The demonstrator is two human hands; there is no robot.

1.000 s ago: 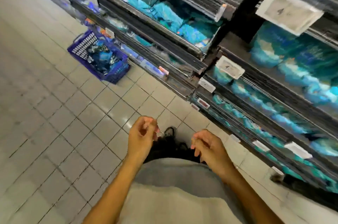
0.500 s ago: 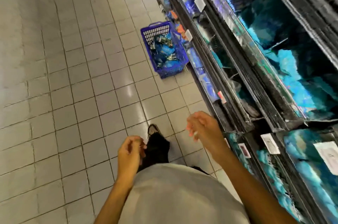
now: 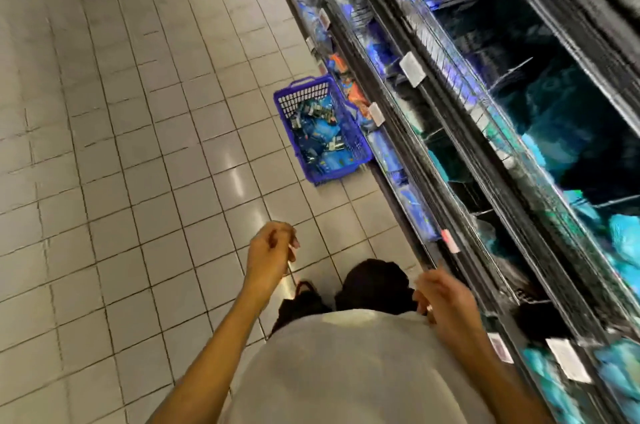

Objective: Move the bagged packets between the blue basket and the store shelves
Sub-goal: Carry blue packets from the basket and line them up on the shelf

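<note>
Head view blurred every shelf tag (image 3: 412, 69) past reading; your left hand (image 3: 268, 252) and right hand (image 3: 445, 299) hung loosely curled, empty, while bagged packets (image 3: 323, 136) filled the far blue basket (image 3: 360, 141) beside the shelves (image 3: 485, 132)

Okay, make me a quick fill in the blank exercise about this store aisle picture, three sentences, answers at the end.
1. The blue basket stands on the tiled ____.
2. The packets lie ____ the basket.
3. The left hand and right hand hold ____, their fingers loosely curled.

Answers: floor; inside; nothing
</note>
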